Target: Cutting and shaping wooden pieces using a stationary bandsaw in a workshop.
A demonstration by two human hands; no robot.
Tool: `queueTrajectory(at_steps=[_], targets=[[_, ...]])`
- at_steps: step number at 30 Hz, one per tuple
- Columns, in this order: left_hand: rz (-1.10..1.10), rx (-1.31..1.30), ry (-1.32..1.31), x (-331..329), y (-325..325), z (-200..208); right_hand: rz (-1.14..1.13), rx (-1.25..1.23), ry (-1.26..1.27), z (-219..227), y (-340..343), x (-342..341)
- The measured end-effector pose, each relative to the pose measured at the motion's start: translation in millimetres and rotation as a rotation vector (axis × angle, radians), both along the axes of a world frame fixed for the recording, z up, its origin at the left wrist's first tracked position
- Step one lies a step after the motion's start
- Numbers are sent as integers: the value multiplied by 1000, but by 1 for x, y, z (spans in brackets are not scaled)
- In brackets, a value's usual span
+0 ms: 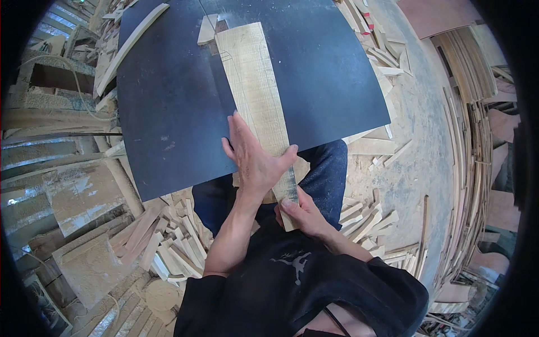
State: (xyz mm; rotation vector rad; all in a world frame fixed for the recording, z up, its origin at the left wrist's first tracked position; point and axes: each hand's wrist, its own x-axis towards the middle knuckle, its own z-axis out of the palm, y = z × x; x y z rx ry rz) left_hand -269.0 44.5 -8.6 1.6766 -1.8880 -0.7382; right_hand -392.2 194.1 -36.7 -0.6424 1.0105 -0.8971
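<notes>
from my end of the feed i see the wooden plank [255,84] lying lengthwise on the dark tabletop [331,90], pointing away from the wearer and leaning slightly left at its far end. its near end sticks out past the table edge, above the lap. i can make out thin curved lines drawn along the plank's left side, and a dark, stained patch towards the near end.

i have the left hand [257,163] laid across the plank, open and spread: the fingers reach over the left edge, while the thumb lies at the right edge. the right hand [303,212] grips the near end, thumb on top; i can't see most of its fingers, since they are hidden by the wood.

just beside the plank's far left corner i spot a small wood offcut [208,29], next to a narrow slot in the tabletop. a long curved wood strip [132,48] runs along the table's left edge. below, i see blue jeans [327,171] and a black t-shirt [241,297]. heaps of offcuts [368,222] lie on the dusty floor [418,135] to either side, and a stack of boards [465,64] stands at far right.
</notes>
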Motion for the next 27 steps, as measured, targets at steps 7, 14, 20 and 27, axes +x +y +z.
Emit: queueTrajectory(at_steps=[7, 14, 20, 27], targets=[[16, 44, 7, -2, -5, 4, -20, 16, -18, 3, -6, 0], [16, 8, 11, -6, -10, 2, -13, 28, -33, 8, -15, -4], [28, 17, 27, -9, -14, 5, -11, 15, -26, 8, -19, -6], [30, 33, 38, -10, -18, 6, -27, 1, -5, 10, -23, -6]])
